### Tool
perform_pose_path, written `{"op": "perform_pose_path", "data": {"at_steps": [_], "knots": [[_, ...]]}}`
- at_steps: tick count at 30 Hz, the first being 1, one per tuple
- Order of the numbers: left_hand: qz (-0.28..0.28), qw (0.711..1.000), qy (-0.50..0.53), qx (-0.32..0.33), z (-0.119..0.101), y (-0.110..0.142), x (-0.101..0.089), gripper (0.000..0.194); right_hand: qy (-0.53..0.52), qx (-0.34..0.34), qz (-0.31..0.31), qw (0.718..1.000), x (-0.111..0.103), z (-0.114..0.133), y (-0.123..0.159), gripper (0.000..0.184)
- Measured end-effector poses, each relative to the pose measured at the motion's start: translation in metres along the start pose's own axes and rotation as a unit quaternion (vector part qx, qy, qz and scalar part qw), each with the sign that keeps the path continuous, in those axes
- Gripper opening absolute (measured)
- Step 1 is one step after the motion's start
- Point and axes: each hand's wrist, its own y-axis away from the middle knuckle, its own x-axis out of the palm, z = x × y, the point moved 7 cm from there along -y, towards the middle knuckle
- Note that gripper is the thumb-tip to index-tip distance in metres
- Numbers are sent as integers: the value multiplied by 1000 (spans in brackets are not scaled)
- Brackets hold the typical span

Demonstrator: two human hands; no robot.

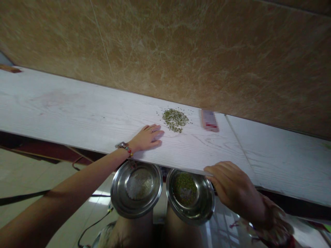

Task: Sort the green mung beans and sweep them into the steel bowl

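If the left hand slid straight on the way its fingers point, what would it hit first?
The left hand would likely meet the beans first, just ahead on the board.

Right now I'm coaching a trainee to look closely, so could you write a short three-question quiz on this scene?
1. True or false: the left hand is holding a bowl.
2. Which holds green beans, the left bowl or the right bowl?
3. Fill in: the right hand is at the table's near ____.

Key:
1. False; it lies palm down beside the loose bean pile.
2. The right bowl.
3. Edge.
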Motion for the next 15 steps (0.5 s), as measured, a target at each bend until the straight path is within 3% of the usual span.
{"op": "perform_pose_path", "data": {"at_steps": [4,10,15], "knots": [[-10,1000,3,2,2,0,1,43,51,11,-50,997,-1,-21,-4,25],[-10,1000,2,0,1,1,0,42,153,67,-143,976,26,-90,-14,23],[-17,1000,-2,2,0,1,-1,41,195,95,-131,967,58,-124,-35,21]]}}
